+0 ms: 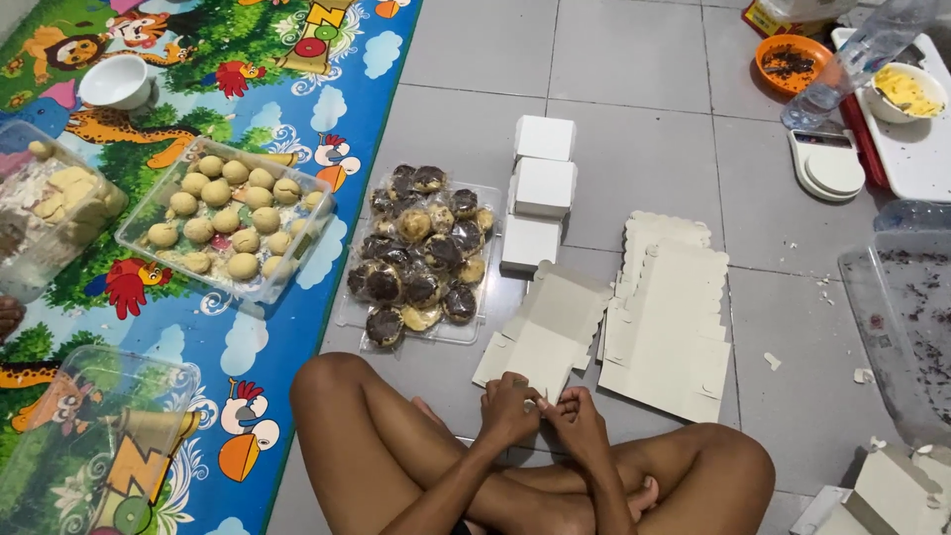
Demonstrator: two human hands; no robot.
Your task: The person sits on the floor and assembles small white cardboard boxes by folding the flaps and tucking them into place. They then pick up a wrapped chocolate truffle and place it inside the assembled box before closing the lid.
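I sit cross-legged on a grey tiled floor. My left hand (509, 408) and my right hand (577, 424) meet just above my knees, both pinching the near edge of a flat unfolded cardboard box blank (543, 342). Beyond it lies a clear tray of wrapped dark and pale cookies (421, 260). Three folded white boxes (541, 186) stand in a row to the right of that tray. A stack of flat box blanks (666, 322) lies right of my hands.
On the colourful play mat (297, 89) at left sit a clear tub of dough balls (230, 213), another tub (50, 213), a white bowl (117, 79) and a clear empty tub (89, 441). At right: orange bowl (792, 59), bottle (857, 59), kitchen scale (827, 163), clear tray (906, 327).
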